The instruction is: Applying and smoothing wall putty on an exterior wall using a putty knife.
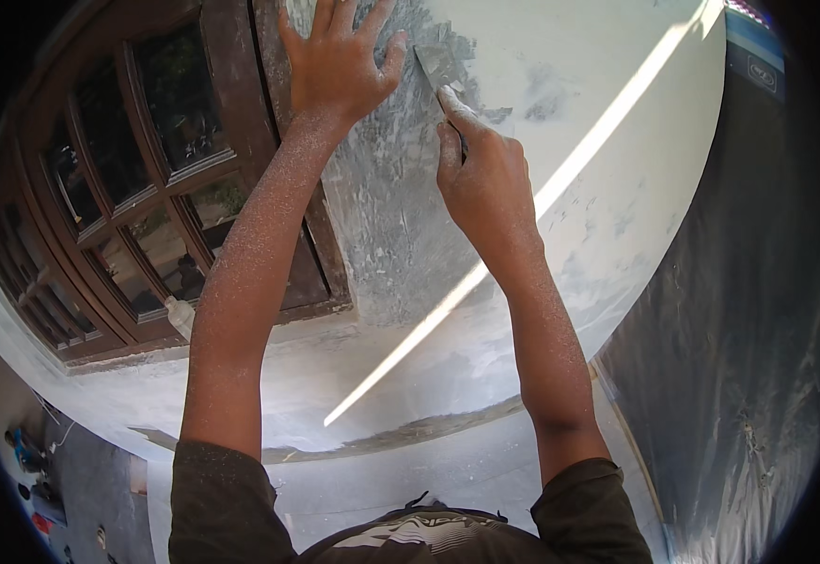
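My right hand (487,169) is closed around the dark handle of a putty knife (440,66), the index finger stretched along it towards the blade. The flat metal blade lies against the wall (391,216), where a rough grey patch meets a smoother whitish coat. To its left, my left hand (339,70) is spread with its fingers apart, at the wall beside the window frame; the fingertips run out of view at the top. It holds nothing. Pale dust speckles both forearms.
A brown wooden window (147,188) with glass panes fills the left side. A pale, bottle-like thing (181,316) stands by its lower edge, partly behind my left forearm. Dark plastic sheeting (730,310) hangs at the right. Several small objects (29,461) lie on the floor, lower left.
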Demonstrator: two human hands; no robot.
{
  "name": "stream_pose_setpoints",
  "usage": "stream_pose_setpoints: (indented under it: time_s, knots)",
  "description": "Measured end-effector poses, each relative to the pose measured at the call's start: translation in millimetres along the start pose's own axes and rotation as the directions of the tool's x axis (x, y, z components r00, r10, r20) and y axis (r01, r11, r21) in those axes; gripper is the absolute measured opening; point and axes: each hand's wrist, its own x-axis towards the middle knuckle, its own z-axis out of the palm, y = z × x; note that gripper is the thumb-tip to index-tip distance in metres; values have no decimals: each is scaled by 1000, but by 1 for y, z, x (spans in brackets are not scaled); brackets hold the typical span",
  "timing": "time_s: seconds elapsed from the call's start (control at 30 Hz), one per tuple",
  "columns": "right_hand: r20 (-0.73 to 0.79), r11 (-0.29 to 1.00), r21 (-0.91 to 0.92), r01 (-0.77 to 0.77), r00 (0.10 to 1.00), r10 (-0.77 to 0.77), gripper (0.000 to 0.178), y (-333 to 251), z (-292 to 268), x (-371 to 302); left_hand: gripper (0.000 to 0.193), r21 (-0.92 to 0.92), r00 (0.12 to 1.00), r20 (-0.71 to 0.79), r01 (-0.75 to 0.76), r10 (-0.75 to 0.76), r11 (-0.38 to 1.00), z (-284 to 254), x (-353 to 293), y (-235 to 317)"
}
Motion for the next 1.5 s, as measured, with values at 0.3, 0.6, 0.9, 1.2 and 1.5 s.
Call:
stream_pose_setpoints:
  time_s: [0.3,0.6,0.9,1.2,1.5]
  knots:
    - [9,999,30,-30,1000,29,35,-10,-2,8,67,-502,890,-446,-340,98,795,44,-7,-28]
    - [-25,999,51,18,1000,-16,34,-7,-7,14,67,-10,998,39,42,-42,999,-5,-2,3]
    - [-67,998,34,53,996,-51,36,-8,-6,18,66,19,1000,5,23,-23,1000,-1,-2,2]
    - [-95,996,18,89,992,-87,37,-4,-4,21,68,1,1000,1,26,-26,1000,14,0,-2]
    - [-82,997,16,75,994,-73,38,1,-2,19,68,-510,871,-483,-367,95,778,42,0,-18]
